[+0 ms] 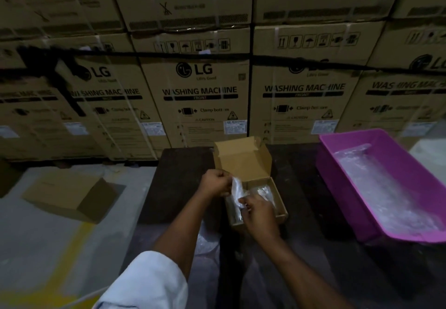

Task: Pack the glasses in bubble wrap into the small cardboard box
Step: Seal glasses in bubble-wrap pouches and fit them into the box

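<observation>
A small cardboard box (280, 195) stands on the dark table with its lid (243, 159) tipped up at the back. Clear bubble wrap (237, 191) sticks up over the box's left side, and more wrapped material (261, 191) lies inside. My left hand (214, 183) pinches the upper edge of the bubble wrap at the box's left rim. My right hand (258, 214) grips the lower part of the same wrap over the box's front half. Any glasses inside the wrap are hidden.
A pink plastic tub (337, 178) with more bubble wrap (386, 188) sits at the right on the dark table (178, 183). A larger cardboard box (70, 195) lies on the floor at left. Stacked washing-machine cartons (200, 91) form a wall behind.
</observation>
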A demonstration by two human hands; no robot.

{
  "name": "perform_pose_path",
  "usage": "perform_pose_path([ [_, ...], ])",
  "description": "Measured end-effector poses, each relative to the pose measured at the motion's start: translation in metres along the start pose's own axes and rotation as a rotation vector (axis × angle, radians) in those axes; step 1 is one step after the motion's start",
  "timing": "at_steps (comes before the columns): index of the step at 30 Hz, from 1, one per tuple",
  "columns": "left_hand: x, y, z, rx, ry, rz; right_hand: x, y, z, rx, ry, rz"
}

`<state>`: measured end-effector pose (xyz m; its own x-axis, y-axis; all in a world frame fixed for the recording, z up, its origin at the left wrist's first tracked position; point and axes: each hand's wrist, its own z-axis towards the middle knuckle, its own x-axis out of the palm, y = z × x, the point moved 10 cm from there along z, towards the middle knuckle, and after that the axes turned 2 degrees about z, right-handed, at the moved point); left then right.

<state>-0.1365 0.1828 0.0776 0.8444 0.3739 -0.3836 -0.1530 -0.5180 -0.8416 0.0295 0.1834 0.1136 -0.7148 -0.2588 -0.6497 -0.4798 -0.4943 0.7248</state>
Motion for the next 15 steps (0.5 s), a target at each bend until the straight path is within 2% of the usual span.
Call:
perform_pose_path([
  [2, 0.006, 0.009, 0.001, -0.026, 0.021, -0.021, 0.009, -0.005, -0.001, 0.009, 0.024, -0.006],
  [8, 0.008, -0.005, -0.002, 0.251, -0.141, 0.426, 0.038, -0.012, -0.010, 0.012, 0.184, -0.037],
  [15, 0.037, -0.019, 0.000, 0.439, -0.104, 0.782, 0.049, -0.018, -0.013, 0.005, 0.274, -0.165],
])
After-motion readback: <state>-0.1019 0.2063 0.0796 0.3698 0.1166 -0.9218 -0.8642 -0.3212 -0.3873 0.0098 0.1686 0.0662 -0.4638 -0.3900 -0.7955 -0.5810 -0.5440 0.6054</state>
